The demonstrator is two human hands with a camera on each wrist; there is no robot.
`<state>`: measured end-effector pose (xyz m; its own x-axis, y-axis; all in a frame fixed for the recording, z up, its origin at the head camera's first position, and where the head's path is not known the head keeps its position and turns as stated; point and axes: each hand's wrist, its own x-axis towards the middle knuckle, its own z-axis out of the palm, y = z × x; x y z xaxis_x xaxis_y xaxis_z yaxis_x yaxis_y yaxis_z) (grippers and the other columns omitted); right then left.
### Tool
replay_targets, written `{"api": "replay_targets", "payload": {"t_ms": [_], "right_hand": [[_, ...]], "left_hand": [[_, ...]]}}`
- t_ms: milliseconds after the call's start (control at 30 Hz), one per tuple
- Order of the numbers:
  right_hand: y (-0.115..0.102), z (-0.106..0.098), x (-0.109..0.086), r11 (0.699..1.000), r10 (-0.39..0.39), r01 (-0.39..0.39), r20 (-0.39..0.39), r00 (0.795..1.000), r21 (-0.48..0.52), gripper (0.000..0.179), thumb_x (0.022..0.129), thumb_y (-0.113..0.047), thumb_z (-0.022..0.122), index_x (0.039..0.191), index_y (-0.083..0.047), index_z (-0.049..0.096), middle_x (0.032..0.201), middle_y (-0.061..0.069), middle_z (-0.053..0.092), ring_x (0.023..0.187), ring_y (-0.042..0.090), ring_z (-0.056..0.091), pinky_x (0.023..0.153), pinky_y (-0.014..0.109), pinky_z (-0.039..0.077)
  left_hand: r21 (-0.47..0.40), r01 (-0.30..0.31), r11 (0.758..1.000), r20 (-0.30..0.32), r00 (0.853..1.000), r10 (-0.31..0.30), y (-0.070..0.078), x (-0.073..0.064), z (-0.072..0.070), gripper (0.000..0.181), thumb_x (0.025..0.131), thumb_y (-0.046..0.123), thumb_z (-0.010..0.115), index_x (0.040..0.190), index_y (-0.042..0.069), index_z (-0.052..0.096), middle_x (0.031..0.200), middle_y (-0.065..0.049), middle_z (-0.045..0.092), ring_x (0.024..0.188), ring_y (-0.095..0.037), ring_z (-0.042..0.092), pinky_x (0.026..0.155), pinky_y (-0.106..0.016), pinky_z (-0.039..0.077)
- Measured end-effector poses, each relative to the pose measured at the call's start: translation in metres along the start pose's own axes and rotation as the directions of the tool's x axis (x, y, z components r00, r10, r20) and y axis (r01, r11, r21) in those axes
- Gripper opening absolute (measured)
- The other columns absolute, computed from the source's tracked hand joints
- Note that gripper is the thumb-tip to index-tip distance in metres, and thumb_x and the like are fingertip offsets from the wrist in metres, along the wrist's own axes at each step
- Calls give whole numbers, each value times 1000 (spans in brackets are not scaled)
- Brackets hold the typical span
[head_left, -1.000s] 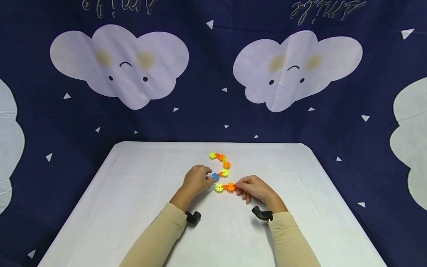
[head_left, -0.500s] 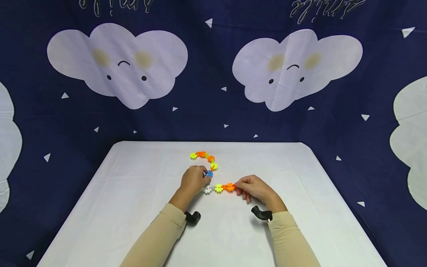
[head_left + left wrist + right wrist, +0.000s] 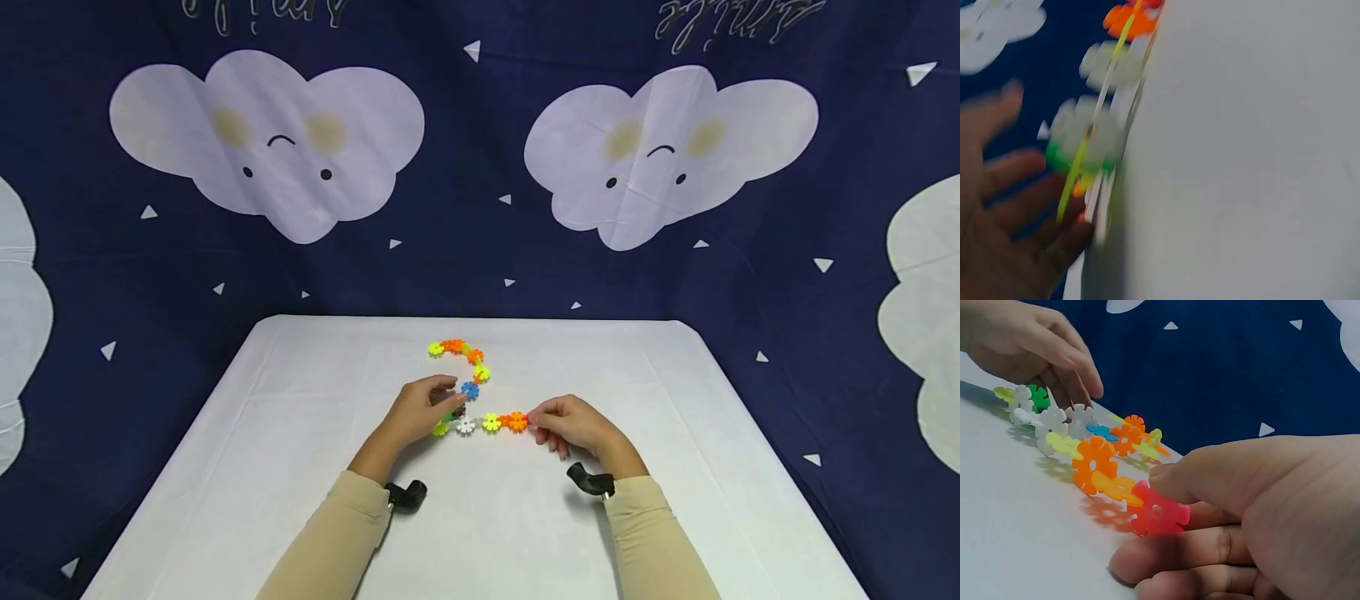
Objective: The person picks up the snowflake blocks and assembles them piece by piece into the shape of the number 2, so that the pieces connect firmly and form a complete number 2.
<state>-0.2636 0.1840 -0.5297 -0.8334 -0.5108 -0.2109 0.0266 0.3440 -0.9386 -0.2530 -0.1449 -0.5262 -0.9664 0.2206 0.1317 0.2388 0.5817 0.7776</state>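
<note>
A chain of interlocking plastic snowflake discs (image 3: 491, 422) lies on the table in a double curve, in orange, yellow, white, green and blue. At its near right end, my right hand (image 3: 573, 423) pinches a pink disc (image 3: 1157, 509) between thumb and fingers. My left hand (image 3: 423, 410) hovers at the chain's left bend, its fingers loosely spread. It is close to the blue disc (image 3: 470, 389) and partly covers the bend in the head view. Beside the green disc (image 3: 1054, 156), the left wrist view shows those fingers apart, somewhat blurred, gripping nothing.
The white-covered table (image 3: 637, 367) spreads around the chain on every side. Behind its far edge hangs a dark blue cloth (image 3: 480, 167) with printed clouds and small triangles. A black wrist mount (image 3: 407, 496) sticks out from the left sleeve, another mount (image 3: 590, 481) from the right.
The chain's far part has swung left, its blue disc included. My left hand has let go and drawn back to the left, uncovering white and green discs. The right hand stays put.
</note>
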Motion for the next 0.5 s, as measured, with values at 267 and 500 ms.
{"api": "replay_targets", "payload": {"t_ms": [267,500], "right_hand": [[4,2,-5,999,-26,24,-61,998,-26,24,101,-19,75,119,-2,74,83,14,72,51,15,57,46,27,54],[8,9,-4,998,-38,32,-124,992,-45,21,102,-20,73,115,-4,77,77,12,68,50,15,56,45,27,54]], "left_hand": [[-10,-65,998,118,991,66,-19,-21,-18,76,76,27,99,143,9,66,144,-5,64,140,-31,51,118,-49,38],[-11,-55,998,66,996,56,-25,-25,-18,59,78,17,97,132,11,74,128,0,72,133,-29,58,116,-46,41]]}}
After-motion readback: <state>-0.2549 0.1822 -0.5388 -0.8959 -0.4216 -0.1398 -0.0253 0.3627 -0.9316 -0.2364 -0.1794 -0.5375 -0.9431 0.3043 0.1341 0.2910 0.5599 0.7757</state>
